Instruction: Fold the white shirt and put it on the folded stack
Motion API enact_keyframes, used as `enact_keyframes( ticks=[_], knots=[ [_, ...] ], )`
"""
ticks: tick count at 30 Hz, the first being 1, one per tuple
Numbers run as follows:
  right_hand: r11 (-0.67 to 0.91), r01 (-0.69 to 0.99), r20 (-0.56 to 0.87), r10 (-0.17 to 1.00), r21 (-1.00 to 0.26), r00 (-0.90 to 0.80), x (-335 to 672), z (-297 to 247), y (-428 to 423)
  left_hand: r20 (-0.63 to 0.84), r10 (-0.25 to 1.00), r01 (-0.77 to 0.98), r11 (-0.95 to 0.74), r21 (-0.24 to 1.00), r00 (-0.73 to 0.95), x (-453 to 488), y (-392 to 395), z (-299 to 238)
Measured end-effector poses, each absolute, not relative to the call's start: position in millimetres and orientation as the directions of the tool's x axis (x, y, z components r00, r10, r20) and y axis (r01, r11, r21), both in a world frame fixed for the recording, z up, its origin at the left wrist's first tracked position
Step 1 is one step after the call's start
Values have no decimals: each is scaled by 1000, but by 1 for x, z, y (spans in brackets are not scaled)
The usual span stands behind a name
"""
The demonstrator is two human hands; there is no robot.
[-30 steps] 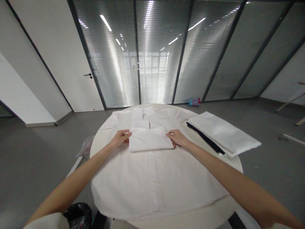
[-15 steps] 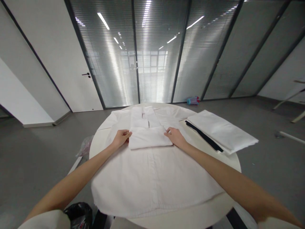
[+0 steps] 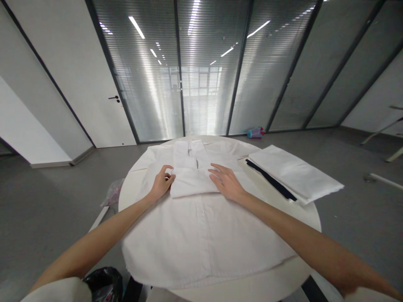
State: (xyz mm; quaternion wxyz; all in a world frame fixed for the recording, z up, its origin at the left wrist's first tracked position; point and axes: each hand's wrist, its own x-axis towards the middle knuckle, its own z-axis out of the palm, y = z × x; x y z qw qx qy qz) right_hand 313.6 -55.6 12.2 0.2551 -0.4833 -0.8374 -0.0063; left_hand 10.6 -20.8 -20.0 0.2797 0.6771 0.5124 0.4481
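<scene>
White shirt [image 3: 201, 235] flat, top folded into a band [image 3: 192, 186], my left hand [image 3: 162, 183] curled at its edge, grip unclear, my right hand [image 3: 225, 182] spread wide on it, far end hard to make out.

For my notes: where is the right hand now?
Head view: the right hand rests flat on the folded cloth, at its right end, across from the left hand.
</scene>
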Motion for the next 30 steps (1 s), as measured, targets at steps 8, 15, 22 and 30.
enact_keyframes(
  ticks=[8,15,22,30],
  knots=[
    [595,783,105,803,-181,-586,312,-7,-56,298,951,405,-303,863,76,9,-20,-22],
    [573,791,58,816,-214,-576,312,-7,-53,568,822,546,-492,678,35,10,-22,-15],
    [578,785,66,812,-224,-580,311,-8,-53,419,691,633,-717,292,589,25,-47,-7],
    [503,836,123,864,-221,-488,307,-6,-48,183,779,752,-627,203,600,24,-38,-25]
  ],
)
